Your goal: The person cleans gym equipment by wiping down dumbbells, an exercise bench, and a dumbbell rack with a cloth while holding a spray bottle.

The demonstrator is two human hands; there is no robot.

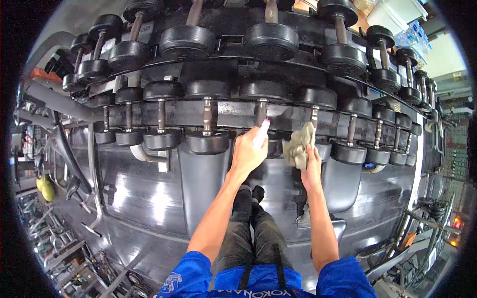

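Note:
My left hand (250, 154) is wrapped round a small white bottle with a pink tip (262, 133), held over the lower row of dumbbells. Just beyond the tip lies the handle of a black dumbbell (262, 110), its near head partly hidden by my hand. My right hand (311, 166) grips a crumpled khaki cloth (299, 146) over another black dumbbell (315, 98). That dumbbell's near head is partly covered by the cloth. Whether the cloth touches it, I cannot tell.
A two-tier rack (233, 115) carries several black dumbbells, with an upper row (271, 39) behind. Padded benches (343, 184) stand below the rack on both sides of my legs. Gym machines (64, 164) are at the left. A white bin (392, 17) and plastic bottles (417, 37) sit at the back right.

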